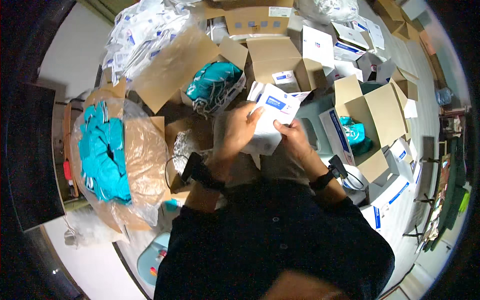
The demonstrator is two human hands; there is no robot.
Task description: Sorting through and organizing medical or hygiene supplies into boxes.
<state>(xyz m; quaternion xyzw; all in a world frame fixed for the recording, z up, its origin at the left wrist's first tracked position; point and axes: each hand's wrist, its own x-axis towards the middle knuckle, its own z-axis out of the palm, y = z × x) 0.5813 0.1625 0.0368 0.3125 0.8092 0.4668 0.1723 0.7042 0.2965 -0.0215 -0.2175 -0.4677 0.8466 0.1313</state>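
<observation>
In front of my body I hold a small stack of flat white packets [270,125] with a blue printed panel on the top one. My left hand [239,125] grips their left edge, its thumb lying on top. At the lower right edge my right hand [295,137] pinches them with thumb and fingers. The fingers under the stack are hidden. Just beyond the packets, an open brown carton [272,50] has a similar white packet [285,78] inside. A black strap with a small device sits on each wrist.
Left stands a plastic-lined carton with teal cloth items [104,155]. Another carton ahead holds a teal bundle with white cords [215,82]. A heap of white packets [145,35] lies far left. An open carton [375,115] with teal items stands right, near several white boxes [395,190].
</observation>
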